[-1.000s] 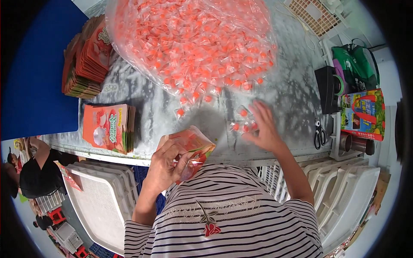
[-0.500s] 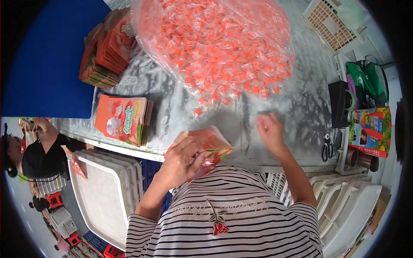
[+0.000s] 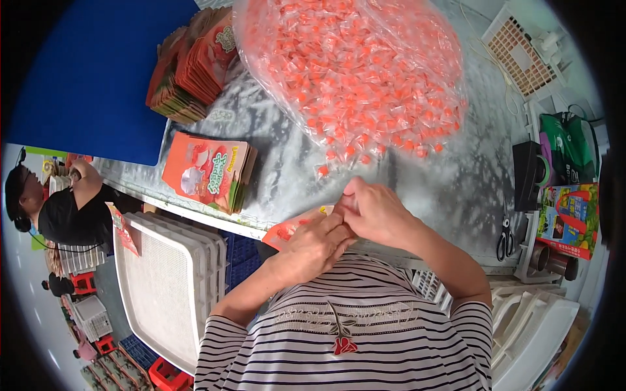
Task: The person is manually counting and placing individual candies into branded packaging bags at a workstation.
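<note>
My left hand (image 3: 314, 246) is closed on a red printed pouch (image 3: 291, 226) at the near table edge, its fingers covering much of the pouch. Against it, my right hand (image 3: 377, 214) has its thumb and fingers pinched together near the pouch's opening; what they grip is hidden. A short stack of flat red pouches (image 3: 203, 171) lies to the left. Just beyond my hands, a large clear plastic bag (image 3: 261, 78) holds many small wrapped orange-red candies (image 3: 372, 78), and a few lie at its near edge.
Taller pouch stacks (image 3: 207, 62) stand back left beside a blue board (image 3: 85, 78). Black scissors (image 3: 505, 241), a black box (image 3: 527, 176) and a white basket (image 3: 518, 52) sit at right. White trays (image 3: 160, 280) stand below the table; a person (image 3: 72, 202) sits far left.
My right hand has moved left from the open tabletop to meet my left hand at the pouch. The pouch now lies flatter and is more covered. The whole view has shifted slightly.
</note>
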`<state>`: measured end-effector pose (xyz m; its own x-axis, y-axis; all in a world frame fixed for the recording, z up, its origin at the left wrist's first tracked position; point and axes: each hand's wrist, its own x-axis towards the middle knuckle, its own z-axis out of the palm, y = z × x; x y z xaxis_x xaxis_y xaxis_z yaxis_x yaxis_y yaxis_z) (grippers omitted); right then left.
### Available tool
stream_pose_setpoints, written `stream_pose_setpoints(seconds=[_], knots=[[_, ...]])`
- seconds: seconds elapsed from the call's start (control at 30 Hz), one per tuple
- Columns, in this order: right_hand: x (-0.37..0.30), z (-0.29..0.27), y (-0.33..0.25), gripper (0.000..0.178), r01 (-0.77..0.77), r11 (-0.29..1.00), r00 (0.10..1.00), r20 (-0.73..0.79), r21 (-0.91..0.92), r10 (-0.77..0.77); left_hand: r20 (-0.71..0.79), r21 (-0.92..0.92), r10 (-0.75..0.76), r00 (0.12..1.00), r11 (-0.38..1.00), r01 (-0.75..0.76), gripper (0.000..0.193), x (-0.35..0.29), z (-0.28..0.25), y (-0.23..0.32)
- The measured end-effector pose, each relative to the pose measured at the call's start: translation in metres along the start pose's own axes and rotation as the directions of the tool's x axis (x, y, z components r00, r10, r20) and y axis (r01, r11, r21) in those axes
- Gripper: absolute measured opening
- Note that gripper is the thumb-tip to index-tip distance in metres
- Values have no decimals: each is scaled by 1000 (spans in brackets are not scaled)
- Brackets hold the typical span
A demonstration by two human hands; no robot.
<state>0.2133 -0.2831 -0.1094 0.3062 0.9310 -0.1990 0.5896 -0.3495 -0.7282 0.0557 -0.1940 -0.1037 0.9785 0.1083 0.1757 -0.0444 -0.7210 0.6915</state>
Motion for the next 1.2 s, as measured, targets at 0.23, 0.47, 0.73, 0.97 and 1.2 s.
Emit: stream_pose_setpoints(seconds=[0.23,0.47,0.73,0.97,1.2], knots=[[8,20,2,36,-12,980,957,-281,199,69,-42,29,39,998,999,-38,12,1,4,-4],[-13,18,4,37,-100,851,991,-22,515,130,-134,-27,-26,991,999,23,13,-1,6,-10],[-36,1,6,29,153,976,988,-24,153,-152,-153,-103,-37,988,994,21,11,-7,6,-13],[-9,-14,5,25,-126,990,821,567,59,71,-109,-19,193,975,980,-196,15,0,17,7],[-16,1,14,35,-139,958,898,439,251,15,121,-402,-204,971,885,236,43,3,-10,-45]])
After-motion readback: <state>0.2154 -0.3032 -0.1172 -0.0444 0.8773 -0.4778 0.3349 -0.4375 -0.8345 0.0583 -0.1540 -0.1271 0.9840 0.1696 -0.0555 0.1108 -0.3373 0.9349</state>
